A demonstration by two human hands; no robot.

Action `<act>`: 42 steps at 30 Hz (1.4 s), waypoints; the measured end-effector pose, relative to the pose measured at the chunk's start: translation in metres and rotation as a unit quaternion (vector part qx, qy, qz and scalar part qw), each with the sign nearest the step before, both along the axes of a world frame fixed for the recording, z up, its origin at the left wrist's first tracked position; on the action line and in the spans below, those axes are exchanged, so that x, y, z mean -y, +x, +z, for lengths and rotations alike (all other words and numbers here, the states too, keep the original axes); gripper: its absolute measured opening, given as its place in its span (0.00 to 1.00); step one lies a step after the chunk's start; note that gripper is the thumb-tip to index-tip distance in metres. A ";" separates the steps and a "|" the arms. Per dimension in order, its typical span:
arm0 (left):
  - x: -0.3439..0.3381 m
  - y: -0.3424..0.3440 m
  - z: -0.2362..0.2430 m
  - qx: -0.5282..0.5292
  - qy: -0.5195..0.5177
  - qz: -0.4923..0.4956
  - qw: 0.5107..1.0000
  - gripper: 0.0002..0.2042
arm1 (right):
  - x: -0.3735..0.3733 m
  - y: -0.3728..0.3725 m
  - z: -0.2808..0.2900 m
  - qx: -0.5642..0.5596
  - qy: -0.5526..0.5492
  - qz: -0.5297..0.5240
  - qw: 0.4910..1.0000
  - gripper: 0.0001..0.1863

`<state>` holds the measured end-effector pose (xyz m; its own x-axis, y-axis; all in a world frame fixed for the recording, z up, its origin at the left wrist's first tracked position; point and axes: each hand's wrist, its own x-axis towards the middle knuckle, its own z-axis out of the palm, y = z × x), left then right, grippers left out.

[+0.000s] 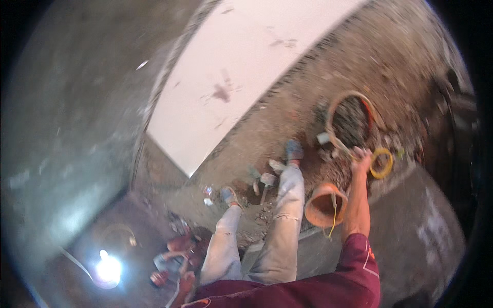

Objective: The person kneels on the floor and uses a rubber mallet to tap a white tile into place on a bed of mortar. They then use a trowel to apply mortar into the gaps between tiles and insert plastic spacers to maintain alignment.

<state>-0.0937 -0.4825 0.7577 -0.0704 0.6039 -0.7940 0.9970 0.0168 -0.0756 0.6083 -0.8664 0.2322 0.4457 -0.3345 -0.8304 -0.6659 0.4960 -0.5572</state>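
My right arm reaches forward, and my right hand (pixel 361 160) is closed at the near rim of a round basin (pixel 331 114) filled with dark grey mortar (pixel 351 122). Motion blur softens the fingers there. A yellow ring (pixel 381 163) lies just right of that hand. Beside my right forearm an orange bucket (pixel 325 206) is tilted, its mouth showing and a yellow cord hanging from it. My left hand (pixel 186 282) is low at the left, close to my trouser leg; its fingers are too unclear to read.
Another person (pixel 177 254) is at the lower left, near a bright lamp (pixel 108 271) with a cable. A long pale slab (pixel 241 77) with dark smudges runs ahead along a smooth grey surface (pixel 77 113). Rubble and a trowel-like tool (pixel 267 179) lie by my feet.
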 end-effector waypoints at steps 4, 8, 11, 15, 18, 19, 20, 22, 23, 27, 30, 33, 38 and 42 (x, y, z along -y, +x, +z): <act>0.044 -0.003 0.004 -0.007 0.027 -0.002 1.000 0.16 | -0.046 0.027 0.008 0.021 0.103 -0.147 0.984 0.20; 0.079 0.001 -0.010 -0.083 0.017 0.103 0.991 0.16 | -0.046 0.049 0.010 0.109 0.165 -0.027 0.980 0.28; 0.101 -0.015 -0.035 -0.055 -0.015 0.142 0.988 0.17 | -0.058 0.071 0.002 0.042 0.077 0.091 0.992 0.11; 0.137 -0.062 -0.073 0.012 0.014 0.300 0.954 0.17 | -0.105 0.051 0.028 0.051 0.037 0.250 0.966 0.11; 0.150 -0.100 -0.097 0.020 0.018 0.393 0.919 0.18 | -0.155 0.003 0.085 0.037 0.023 0.303 0.952 0.20; 0.147 -0.111 -0.112 0.011 0.003 0.411 0.912 0.18 | -0.172 -0.021 0.103 0.033 0.007 0.324 0.945 0.24; 0.139 -0.121 -0.126 0.036 0.017 0.416 0.908 0.19 | -0.188 -0.051 0.126 0.037 -0.023 0.325 0.945 0.24; 0.102 -0.143 -0.166 0.068 0.042 0.387 0.919 0.20 | -0.231 -0.124 0.163 0.034 -0.081 0.326 0.941 0.23; 0.076 -0.156 -0.185 0.074 0.052 0.376 0.922 0.21 | -0.255 -0.166 0.183 0.023 -0.093 0.338 0.936 0.23; -0.050 -0.176 -0.261 0.217 0.175 0.360 0.890 0.20 | -0.363 -0.318 0.302 -0.085 -0.035 0.441 0.893 0.13; -0.148 -0.172 -0.298 0.350 0.156 0.417 0.824 0.19 | -0.439 -0.402 0.433 -0.139 0.134 0.597 0.779 0.20; -0.223 -0.159 -0.324 0.527 0.080 0.474 0.701 0.24 | -0.524 -0.466 0.541 -0.160 0.118 0.674 0.712 0.15; -0.254 -0.218 -0.307 0.614 -0.018 0.642 0.459 0.26 | -0.707 -0.558 0.606 -0.101 0.121 0.808 0.568 0.11; -0.306 -0.329 -0.294 0.678 0.072 0.666 0.303 0.29 | -0.852 -0.663 0.569 -0.065 0.165 0.912 0.370 0.16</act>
<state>-0.4231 -0.1761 0.4637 0.0044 0.7923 -0.6102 -0.7879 0.3785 0.4858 -0.0545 -0.0140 0.8013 -0.3710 0.5530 -0.7460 -0.0721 -0.8180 -0.5706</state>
